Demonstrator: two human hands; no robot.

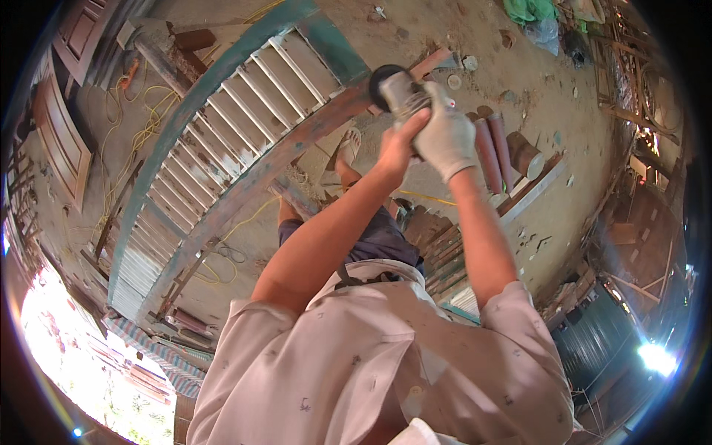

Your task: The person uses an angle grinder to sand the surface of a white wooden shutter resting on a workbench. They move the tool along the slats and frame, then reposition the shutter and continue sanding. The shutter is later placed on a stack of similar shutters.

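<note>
An angle grinder [403, 95] with a dark round disc is held out in front of me, somewhat blurred. My bare left hand [400, 144] is closed around its near part, the thumb lying along the body. On the right side, my right hand [446, 137] wears a pale work glove and also grips the grinder; its fingers are partly hidden. The disc is beside the far right end of a louvered shutter panel [204, 194] with white slats and a worn green frame. Whether disc and frame touch, I cannot tell.
Yellow cord [154, 111] lies tangled at the left, near a brown panelled door [63, 141]. Reddish tubes [491, 152] and a log piece [523, 157] lie right of my hands. Green plastic [530, 11] is at the far right. My sandalled foot [350, 144] stands near the panel.
</note>
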